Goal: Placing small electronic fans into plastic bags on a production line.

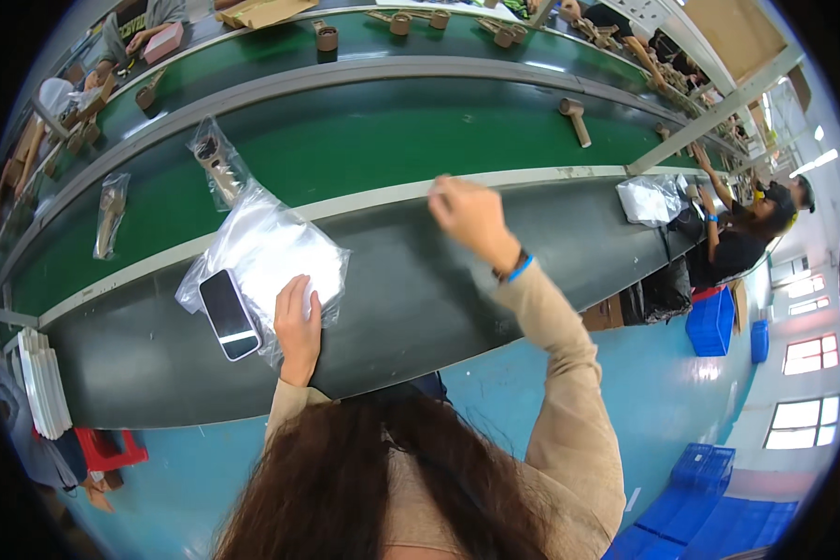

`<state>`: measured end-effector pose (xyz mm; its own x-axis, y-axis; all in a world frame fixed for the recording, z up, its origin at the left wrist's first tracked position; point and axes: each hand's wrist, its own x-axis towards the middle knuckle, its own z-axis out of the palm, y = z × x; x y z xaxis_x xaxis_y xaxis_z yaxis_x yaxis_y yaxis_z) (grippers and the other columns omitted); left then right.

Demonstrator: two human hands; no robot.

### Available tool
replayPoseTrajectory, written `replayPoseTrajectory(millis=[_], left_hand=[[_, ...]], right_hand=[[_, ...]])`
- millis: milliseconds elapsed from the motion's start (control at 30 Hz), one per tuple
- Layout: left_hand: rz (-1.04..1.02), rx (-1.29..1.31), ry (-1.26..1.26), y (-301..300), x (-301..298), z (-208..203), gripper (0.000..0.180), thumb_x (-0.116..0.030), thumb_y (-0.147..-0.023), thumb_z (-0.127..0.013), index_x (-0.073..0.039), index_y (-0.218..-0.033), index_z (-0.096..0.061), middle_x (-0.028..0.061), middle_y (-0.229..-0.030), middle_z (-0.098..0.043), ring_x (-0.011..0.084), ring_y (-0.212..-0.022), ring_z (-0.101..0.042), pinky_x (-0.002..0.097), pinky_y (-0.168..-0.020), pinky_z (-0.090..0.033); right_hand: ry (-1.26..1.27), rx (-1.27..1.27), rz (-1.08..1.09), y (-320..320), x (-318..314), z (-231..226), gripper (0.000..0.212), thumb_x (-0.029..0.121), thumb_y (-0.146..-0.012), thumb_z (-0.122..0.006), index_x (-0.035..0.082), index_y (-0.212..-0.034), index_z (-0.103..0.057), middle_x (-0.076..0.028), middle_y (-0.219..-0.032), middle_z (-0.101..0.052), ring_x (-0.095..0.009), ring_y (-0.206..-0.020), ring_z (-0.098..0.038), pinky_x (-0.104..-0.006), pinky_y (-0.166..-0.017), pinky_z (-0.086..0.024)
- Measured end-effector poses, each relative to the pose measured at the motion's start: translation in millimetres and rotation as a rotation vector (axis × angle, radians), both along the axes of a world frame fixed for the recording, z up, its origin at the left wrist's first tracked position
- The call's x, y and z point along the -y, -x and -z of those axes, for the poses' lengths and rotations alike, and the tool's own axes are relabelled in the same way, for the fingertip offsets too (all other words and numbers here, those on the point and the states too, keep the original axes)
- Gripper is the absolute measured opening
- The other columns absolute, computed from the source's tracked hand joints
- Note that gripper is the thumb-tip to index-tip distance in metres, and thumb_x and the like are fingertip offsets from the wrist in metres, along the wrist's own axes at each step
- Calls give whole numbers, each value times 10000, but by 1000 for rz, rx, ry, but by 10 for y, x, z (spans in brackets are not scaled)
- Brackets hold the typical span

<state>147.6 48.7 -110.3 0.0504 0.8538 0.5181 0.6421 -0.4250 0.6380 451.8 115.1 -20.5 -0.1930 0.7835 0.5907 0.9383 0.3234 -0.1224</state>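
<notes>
My left hand (297,329) lies flat with its fingers extended on a stack of clear plastic bags (269,245) on the dark table ledge. Beside it, a phone (228,314) with a dark screen and pale case rests on the stack's near left part. My right hand (469,217) is raised over the ledge near the belt's white edge, its fingers curled into a fist; nothing shows sticking out of it. Just beyond the stack, a brown hair dryer (217,171) in a clear bag lies on the green conveyor belt (373,140).
Another bagged hair dryer (111,217) lies farther left on the belt, and an unbagged one (575,122) far right. Several more stand on the upper belt (280,47). White bags (651,200) sit by co-workers on the right. A metal post (709,121) rises there; blue crates (710,322) stand below.
</notes>
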Motion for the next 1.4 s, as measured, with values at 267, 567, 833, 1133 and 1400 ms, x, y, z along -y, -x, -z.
replayPoseTrajectory(millis=[267,567,833,1133,1400], left_hand=[[-28,-34,40,-61,-20,-18,258,41,-846,-588,22,-1098,-640,170,-1101,-636,330,-1024,-609,390,-885,-481],[-88,-125,1,-3,-11,-86,372,112,-721,-583,-8,-1065,-658,142,-1039,-661,321,-956,-627,393,-834,-513],[-32,-122,-100,32,62,85,386,34,-745,-617,-59,-1119,-634,73,-1134,-645,257,-959,-602,363,-824,-510],[-133,-48,-115,-79,77,165,390,39,-762,-609,-48,-1143,-611,89,-1079,-644,251,-922,-609,354,-807,-505],[-17,29,101,182,-56,-140,394,37,-765,-594,-42,-1149,-629,95,-1141,-649,308,-911,-562,387,-823,-489]], right_hand=[[-52,555,836,-3016,-1339,508,181,264,-865,-590,106,-947,-559,-86,-820,-629,-279,-710,-650,-411,-572,-517],[135,1072,1031,-3915,-2266,955,392,199,-917,-503,168,-1307,-496,-47,-1162,-575,-225,-1137,-512,-375,-823,-488],[159,513,1036,-5275,-2860,1302,345,313,-944,-543,107,-1211,-614,-82,-1129,-662,-232,-950,-672,-339,-743,-559],[20,906,483,-3768,-2272,515,550,350,-936,-589,73,-1393,-457,-183,-1404,-486,-326,-1268,-506,-405,-982,-479],[191,-1243,16,-885,-598,-125,559,158,-868,-726,4,-1306,-413,-149,-1204,-533,-241,-1043,-592,-335,-868,-525]])
